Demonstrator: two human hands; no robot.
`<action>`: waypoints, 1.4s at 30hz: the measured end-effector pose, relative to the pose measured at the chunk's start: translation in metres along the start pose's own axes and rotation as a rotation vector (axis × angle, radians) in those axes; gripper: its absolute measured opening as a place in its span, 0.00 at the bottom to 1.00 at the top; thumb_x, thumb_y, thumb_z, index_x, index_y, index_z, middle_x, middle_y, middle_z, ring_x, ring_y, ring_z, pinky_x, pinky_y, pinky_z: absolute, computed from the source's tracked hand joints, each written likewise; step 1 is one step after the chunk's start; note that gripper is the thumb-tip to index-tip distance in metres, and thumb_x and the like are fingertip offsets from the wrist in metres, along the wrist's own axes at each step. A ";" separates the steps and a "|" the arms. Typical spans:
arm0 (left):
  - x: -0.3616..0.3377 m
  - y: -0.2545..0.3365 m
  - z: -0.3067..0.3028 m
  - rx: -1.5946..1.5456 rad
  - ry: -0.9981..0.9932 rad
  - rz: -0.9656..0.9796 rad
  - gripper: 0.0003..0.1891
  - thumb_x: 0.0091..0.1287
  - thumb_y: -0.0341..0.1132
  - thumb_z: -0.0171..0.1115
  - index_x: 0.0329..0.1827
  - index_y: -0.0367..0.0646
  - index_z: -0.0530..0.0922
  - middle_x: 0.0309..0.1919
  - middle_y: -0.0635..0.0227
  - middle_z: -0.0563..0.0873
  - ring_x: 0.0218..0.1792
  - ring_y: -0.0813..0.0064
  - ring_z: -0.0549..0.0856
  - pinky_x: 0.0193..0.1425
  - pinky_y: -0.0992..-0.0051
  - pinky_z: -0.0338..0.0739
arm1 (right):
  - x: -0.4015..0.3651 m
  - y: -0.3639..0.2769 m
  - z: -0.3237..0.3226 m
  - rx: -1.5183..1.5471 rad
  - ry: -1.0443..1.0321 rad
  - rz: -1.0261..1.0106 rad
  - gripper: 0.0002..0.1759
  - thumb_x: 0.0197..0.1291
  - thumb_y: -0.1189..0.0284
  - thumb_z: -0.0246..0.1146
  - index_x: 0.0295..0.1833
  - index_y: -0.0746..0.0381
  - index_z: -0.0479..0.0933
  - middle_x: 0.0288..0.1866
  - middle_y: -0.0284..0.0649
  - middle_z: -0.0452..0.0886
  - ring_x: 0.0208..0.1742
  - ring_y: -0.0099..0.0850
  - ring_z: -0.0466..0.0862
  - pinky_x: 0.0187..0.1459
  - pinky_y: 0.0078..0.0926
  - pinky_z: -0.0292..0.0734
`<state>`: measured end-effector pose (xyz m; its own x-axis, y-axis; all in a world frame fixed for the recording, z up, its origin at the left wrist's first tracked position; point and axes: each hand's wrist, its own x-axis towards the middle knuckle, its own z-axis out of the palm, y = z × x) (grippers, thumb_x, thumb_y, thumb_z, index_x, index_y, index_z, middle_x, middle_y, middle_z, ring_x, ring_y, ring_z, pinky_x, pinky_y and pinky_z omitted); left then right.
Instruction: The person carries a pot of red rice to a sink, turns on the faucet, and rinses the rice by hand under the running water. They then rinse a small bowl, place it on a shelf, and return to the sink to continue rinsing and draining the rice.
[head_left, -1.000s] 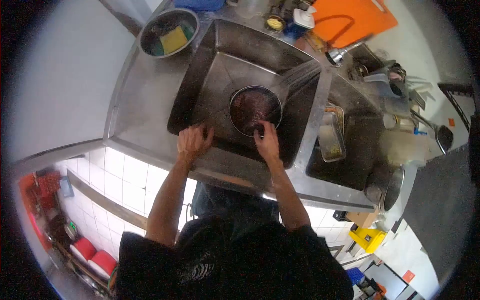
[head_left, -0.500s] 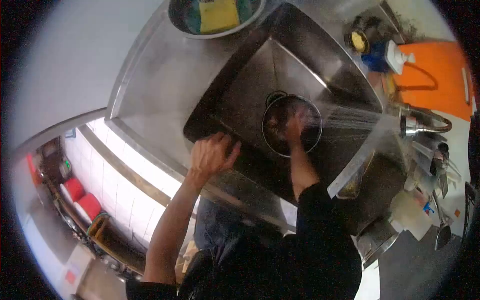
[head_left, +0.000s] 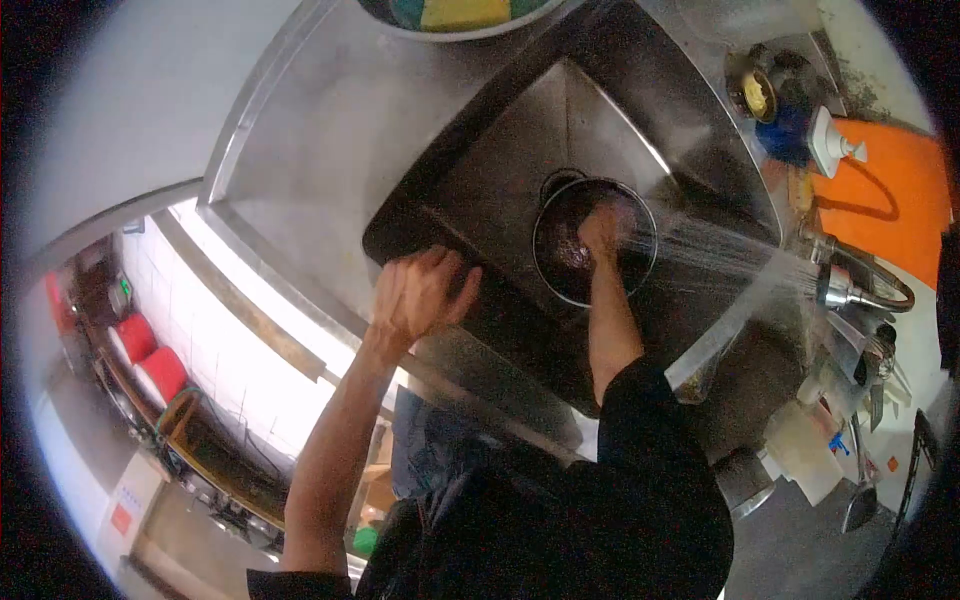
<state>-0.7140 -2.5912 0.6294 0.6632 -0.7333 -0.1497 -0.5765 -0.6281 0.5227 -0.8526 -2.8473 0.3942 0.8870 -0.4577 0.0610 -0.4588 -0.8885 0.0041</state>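
A round metal pot with a thin bright rim [head_left: 655, 262] stands in the steel sink [head_left: 500, 215]. My right hand [head_left: 601, 230] reaches down into it, with the fingers curled together; what they hold, if anything, is hidden. Water sprays from the tap head [head_left: 834, 287] sideways across the sink to the pot and my hand. Shiny wet reflections show on the pot's bottom. My left hand [head_left: 420, 292] leans on the near left edge of the sink, its fingers bent over the rim and its thumb held apart.
A basin [head_left: 470, 34] with a yellow-and-green sponge [head_left: 465, 12] stands on the steel drainboard [head_left: 310, 170] at the top. To the right are a white pump bottle [head_left: 828, 145], an orange panel [head_left: 890, 185] and hanging utensils [head_left: 875, 370]. Red containers [head_left: 160, 375] sit lower left.
My right hand has moved within the pot toward its upper side and looks more closed. My left hand stays on the sink edge. The view has shifted slightly; water keeps spraying.
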 end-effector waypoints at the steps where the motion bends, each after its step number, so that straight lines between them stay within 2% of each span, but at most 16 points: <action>1: -0.005 0.003 0.000 -0.010 -0.006 -0.009 0.13 0.62 0.44 0.65 0.27 0.43 0.79 0.25 0.59 0.82 0.22 0.54 0.82 0.23 0.60 0.75 | -0.002 -0.001 -0.011 0.038 -0.118 0.088 0.29 0.55 0.64 0.62 0.63 0.62 0.73 0.68 0.55 0.67 0.73 0.60 0.58 0.71 0.64 0.48; 3: 0.000 0.002 0.000 -0.011 0.021 -0.011 0.13 0.62 0.44 0.64 0.27 0.43 0.79 0.25 0.59 0.82 0.24 0.54 0.82 0.26 0.58 0.77 | 0.010 -0.005 -0.021 0.117 -0.321 0.267 0.28 0.54 0.64 0.63 0.62 0.62 0.74 0.68 0.56 0.68 0.73 0.59 0.57 0.71 0.64 0.48; 7: -0.003 0.007 -0.004 0.004 -0.062 -0.045 0.15 0.62 0.45 0.62 0.27 0.41 0.80 0.26 0.60 0.82 0.27 0.58 0.84 0.31 0.61 0.80 | -0.039 -0.009 0.022 0.092 -0.251 0.028 0.32 0.52 0.62 0.65 0.63 0.62 0.72 0.70 0.58 0.64 0.73 0.61 0.56 0.70 0.63 0.48; 10: 0.003 0.002 -0.005 0.009 0.000 -0.036 0.15 0.62 0.45 0.62 0.28 0.40 0.81 0.26 0.60 0.82 0.28 0.58 0.84 0.31 0.61 0.81 | 0.006 0.032 0.065 0.037 -0.164 0.258 0.36 0.50 0.60 0.67 0.66 0.61 0.70 0.71 0.59 0.62 0.72 0.63 0.57 0.71 0.62 0.47; 12: -0.001 0.004 -0.005 -0.016 -0.033 -0.047 0.15 0.62 0.45 0.63 0.29 0.40 0.81 0.26 0.60 0.82 0.28 0.57 0.85 0.32 0.61 0.81 | 0.023 0.054 0.076 0.180 -0.728 0.276 0.36 0.53 0.59 0.65 0.67 0.61 0.69 0.68 0.60 0.67 0.70 0.62 0.61 0.70 0.61 0.52; 13: -0.002 0.004 -0.004 -0.027 -0.033 -0.056 0.15 0.62 0.45 0.63 0.29 0.40 0.81 0.26 0.60 0.82 0.28 0.57 0.85 0.32 0.61 0.81 | 0.019 0.044 0.057 0.169 -0.734 0.269 0.36 0.53 0.59 0.65 0.67 0.61 0.69 0.68 0.60 0.67 0.70 0.62 0.61 0.70 0.61 0.52; 18: -0.003 0.001 -0.002 -0.022 -0.026 -0.036 0.16 0.63 0.46 0.62 0.31 0.40 0.81 0.28 0.59 0.83 0.30 0.57 0.85 0.33 0.62 0.81 | -0.023 0.036 0.046 0.091 -0.419 0.082 0.33 0.57 0.61 0.61 0.68 0.61 0.68 0.70 0.60 0.64 0.71 0.60 0.60 0.70 0.59 0.52; 22: -0.007 0.006 -0.005 -0.026 -0.031 -0.047 0.16 0.63 0.46 0.62 0.33 0.40 0.82 0.28 0.59 0.83 0.31 0.57 0.85 0.34 0.61 0.82 | -0.004 0.073 0.053 0.465 -0.642 0.328 0.31 0.60 0.62 0.58 0.68 0.61 0.67 0.71 0.60 0.62 0.73 0.58 0.59 0.70 0.57 0.52; 24: -0.006 0.001 0.002 -0.012 0.119 0.017 0.16 0.63 0.47 0.61 0.34 0.40 0.82 0.30 0.58 0.84 0.31 0.56 0.85 0.34 0.61 0.82 | -0.019 0.061 0.042 0.452 -0.488 0.373 0.30 0.62 0.63 0.57 0.69 0.61 0.67 0.72 0.60 0.61 0.73 0.57 0.58 0.70 0.56 0.52; 27: -0.003 0.004 -0.005 -0.035 -0.070 -0.077 0.17 0.63 0.47 0.61 0.35 0.40 0.81 0.30 0.58 0.84 0.31 0.56 0.85 0.35 0.61 0.82 | -0.049 0.037 0.015 -0.141 -0.415 -0.126 0.32 0.59 0.72 0.60 0.71 0.58 0.64 0.70 0.62 0.60 0.71 0.58 0.61 0.66 0.56 0.60; 31: -0.003 0.003 -0.003 -0.037 -0.081 -0.033 0.16 0.63 0.46 0.62 0.35 0.40 0.81 0.30 0.58 0.84 0.31 0.56 0.85 0.35 0.62 0.82 | -0.026 0.086 0.064 0.100 -0.143 -0.235 0.36 0.58 0.76 0.61 0.73 0.54 0.60 0.73 0.62 0.54 0.73 0.61 0.55 0.66 0.57 0.61; 32: -0.003 0.005 -0.004 -0.052 -0.034 -0.029 0.15 0.63 0.46 0.62 0.34 0.41 0.81 0.30 0.58 0.83 0.31 0.56 0.85 0.34 0.61 0.82 | -0.005 0.077 0.042 0.756 -0.275 0.328 0.36 0.57 0.77 0.61 0.72 0.54 0.60 0.72 0.63 0.55 0.72 0.62 0.57 0.66 0.58 0.62; 34: 0.000 0.002 -0.004 -0.055 0.024 -0.025 0.15 0.62 0.45 0.62 0.33 0.41 0.81 0.29 0.58 0.83 0.31 0.56 0.85 0.34 0.61 0.82 | -0.003 0.076 0.039 1.403 -0.380 0.908 0.36 0.57 0.78 0.60 0.72 0.55 0.60 0.71 0.64 0.57 0.72 0.63 0.58 0.65 0.59 0.63; 37: -0.005 0.001 -0.001 -0.059 0.036 -0.026 0.14 0.62 0.44 0.62 0.32 0.41 0.81 0.29 0.59 0.83 0.30 0.56 0.85 0.33 0.61 0.82 | -0.052 0.077 0.029 0.162 -0.457 0.002 0.32 0.61 0.76 0.59 0.71 0.55 0.61 0.72 0.61 0.58 0.71 0.60 0.61 0.63 0.59 0.67; 40: -0.001 -0.002 -0.005 -0.029 -0.010 -0.023 0.15 0.63 0.45 0.62 0.31 0.41 0.81 0.28 0.60 0.83 0.29 0.56 0.85 0.33 0.61 0.82 | -0.042 0.082 0.045 0.089 -0.491 0.039 0.28 0.67 0.68 0.55 0.71 0.58 0.60 0.72 0.58 0.59 0.72 0.55 0.61 0.65 0.53 0.66; 42: -0.004 0.001 -0.004 -0.037 -0.115 -0.085 0.16 0.63 0.48 0.63 0.33 0.42 0.82 0.32 0.57 0.84 0.29 0.53 0.85 0.33 0.58 0.80 | -0.017 0.104 0.061 0.502 -0.603 0.250 0.28 0.69 0.64 0.54 0.72 0.60 0.60 0.72 0.55 0.60 0.71 0.52 0.62 0.66 0.49 0.64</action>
<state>-0.7153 -2.5877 0.6342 0.6488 -0.7041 -0.2886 -0.5009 -0.6806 0.5346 -0.9124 -2.9341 0.3325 0.7033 -0.4548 -0.5463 -0.6950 -0.6013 -0.3942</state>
